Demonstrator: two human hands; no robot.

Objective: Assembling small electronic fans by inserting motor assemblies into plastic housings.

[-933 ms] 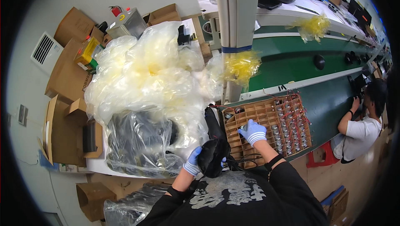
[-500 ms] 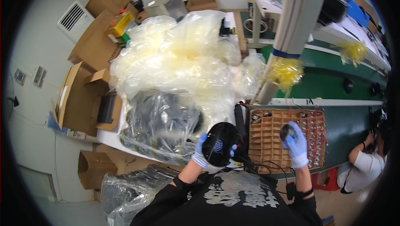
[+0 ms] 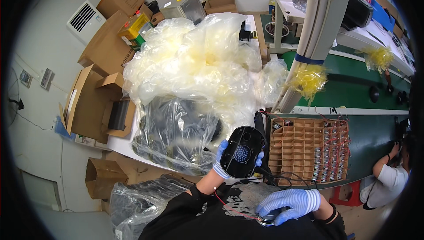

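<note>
Black housing (image 3: 242,152), metal disc (image 3: 267,219): clamped in fingers of left hand (image 3: 221,161), right hand (image 3: 292,202) respectively; disc shifted from tray (image 3: 291,155), both now before shirt (image 3: 207,223).

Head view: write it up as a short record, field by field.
Left grip: gloved, holding a black oval housing, dotted round patch showing
Right grip: gloved, around a round metal part, partly hidden, with a red wire
Divided tray: right of the housing, round parts mainly in its right-hand cells
Plastic bags: heaped on the white table
Co-worker: far right, at the green bench
</note>
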